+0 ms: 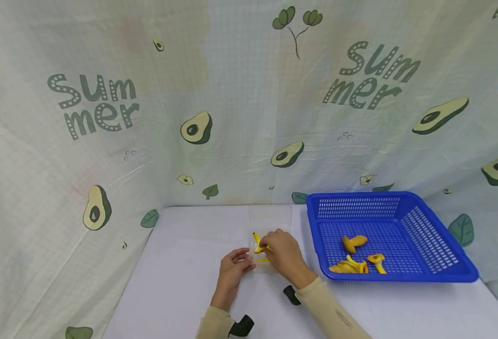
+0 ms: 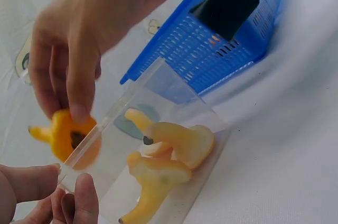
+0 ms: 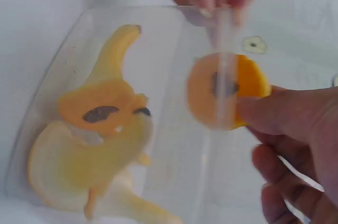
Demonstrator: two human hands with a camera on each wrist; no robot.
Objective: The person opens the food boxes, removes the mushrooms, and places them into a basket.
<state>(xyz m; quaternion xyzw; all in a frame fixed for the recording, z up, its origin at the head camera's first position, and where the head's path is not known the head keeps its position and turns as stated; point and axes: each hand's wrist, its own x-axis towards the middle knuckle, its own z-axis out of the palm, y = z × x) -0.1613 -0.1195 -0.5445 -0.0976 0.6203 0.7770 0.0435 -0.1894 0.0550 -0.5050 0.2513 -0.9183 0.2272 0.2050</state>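
My right hand [image 1: 285,249] pinches a yellow mushroom-shaped piece [image 2: 60,131] between thumb and fingers. Its stem sticks out to the left in the left wrist view, and a dark patch marks its cap. This piece is right at the rim of a clear plastic box [image 3: 171,49], which partly overlaps it in both wrist views. Several more yellow mushroom-shaped pieces [image 2: 161,179] lie heaped inside the box. With thumb and fingertips, my left hand [image 1: 233,270] holds the box's rim at one corner.
On the right stands a blue perforated basket [image 1: 401,278] holding several yellow mushroom-shaped pieces [image 1: 346,267]. A clear flat panel [image 1: 270,215] shows behind the hands. Printed cloth [image 1: 240,94] hangs at the back, and white cloth [image 1: 181,263] covers the table.
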